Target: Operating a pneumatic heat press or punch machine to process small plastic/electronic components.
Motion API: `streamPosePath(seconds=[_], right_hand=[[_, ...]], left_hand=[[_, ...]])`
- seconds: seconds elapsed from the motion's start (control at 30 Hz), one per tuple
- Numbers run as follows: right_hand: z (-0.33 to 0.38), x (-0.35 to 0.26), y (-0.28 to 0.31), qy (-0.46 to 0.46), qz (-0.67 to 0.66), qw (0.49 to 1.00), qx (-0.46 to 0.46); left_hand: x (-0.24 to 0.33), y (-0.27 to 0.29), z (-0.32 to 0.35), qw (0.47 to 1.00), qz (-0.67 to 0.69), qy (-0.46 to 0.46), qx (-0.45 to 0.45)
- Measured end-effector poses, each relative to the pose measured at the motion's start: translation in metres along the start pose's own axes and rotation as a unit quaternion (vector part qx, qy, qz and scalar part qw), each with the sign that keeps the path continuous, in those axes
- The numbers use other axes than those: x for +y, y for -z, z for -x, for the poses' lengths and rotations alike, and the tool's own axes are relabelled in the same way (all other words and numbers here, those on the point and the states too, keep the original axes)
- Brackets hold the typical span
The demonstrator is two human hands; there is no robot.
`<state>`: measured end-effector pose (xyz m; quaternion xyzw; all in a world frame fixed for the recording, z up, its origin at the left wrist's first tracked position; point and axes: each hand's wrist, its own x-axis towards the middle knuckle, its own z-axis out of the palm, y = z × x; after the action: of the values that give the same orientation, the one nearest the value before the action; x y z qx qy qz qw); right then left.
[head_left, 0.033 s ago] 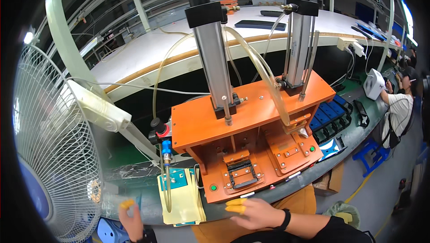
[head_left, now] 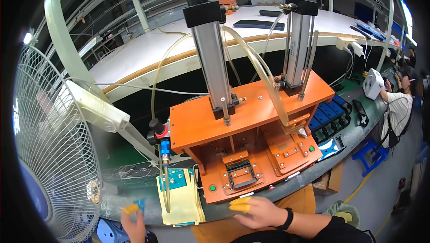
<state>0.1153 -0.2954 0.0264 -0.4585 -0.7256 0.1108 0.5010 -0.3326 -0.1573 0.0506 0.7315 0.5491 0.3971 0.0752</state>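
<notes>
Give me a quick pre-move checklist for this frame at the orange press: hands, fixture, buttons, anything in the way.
1. Left fixture nest free of hands: ok, nothing reaches into it.
2. Right hand outside the press: ok, at the front edge, yellow finger cots on.
3. Left hand away from the press: ok, low left, pinching a small blue piece.
4. Part seated in nest: cannot tell.
5. Green button unobstructed: ok.
6. Yellow sheets off the press base: ok, lying beside it.

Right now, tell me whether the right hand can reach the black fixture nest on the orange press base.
Probably yes: the right hand rests just below the black nest, and nothing lies between them.
</notes>
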Motion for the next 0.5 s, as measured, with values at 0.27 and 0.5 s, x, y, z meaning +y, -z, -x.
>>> streamPosePath(seconds=[0.27, 0.5], right_hand=[[-0.030, 0.009, 0.046, 0.006, 0.228, 0.972, 0.058], [-0.047, 0.031, 0.060, 0.028, 0.247, 0.968, -0.034]], left_hand=[[0.146, -0.017, 0.047, 0.947, 0.246, -0.037, -0.204], [0.196, -0.092, 0.059, 0.893, 0.355, -0.063, -0.269]])
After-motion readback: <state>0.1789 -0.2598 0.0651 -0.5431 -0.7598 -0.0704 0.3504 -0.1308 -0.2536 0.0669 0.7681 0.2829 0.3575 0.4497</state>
